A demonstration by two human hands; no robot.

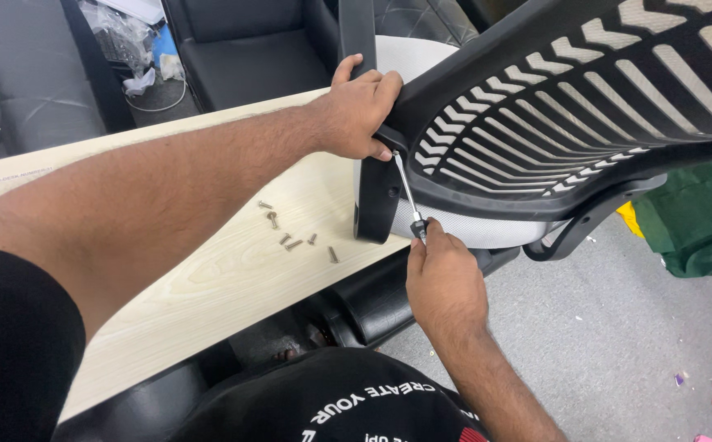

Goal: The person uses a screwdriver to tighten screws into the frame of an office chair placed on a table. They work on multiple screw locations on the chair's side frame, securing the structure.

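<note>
Head view: I note the right hand [444, 278] with its fingers [418, 245] pinched together around the handle end of a screwdriver [407, 195]. The metal shaft runs up and to the left from that grip, its tip set against the black bracket [378, 200] where the chair back [552, 106] joins the seat. The left hand [358, 110] sits just above the screwdriver tip; its fingers [385, 86] are curled and pressed over the edge of the chair back frame, thumb underneath, clamping the frame.

The chair back, a black plastic shell with slotted ribs, lies tilted across the far edge of the bench [225, 270], extending to the right of the bracket and past the bench edge. The grey seat cushion [487, 229] shows directly beneath the chair back, just beside the right hand. A black armrest loop [585, 225] hangs to the right of the cushion.

Left of the bracket, on the pale wood-grain bench, I count a loose scatter of small screws [290, 237], near the bracket but not touching it. Beyond the bench, behind the left hand, stand dark upholstered chairs [250, 49]. To the right of the chair back, on the grey floor, lies a green cloth bundle [700, 217].
</note>
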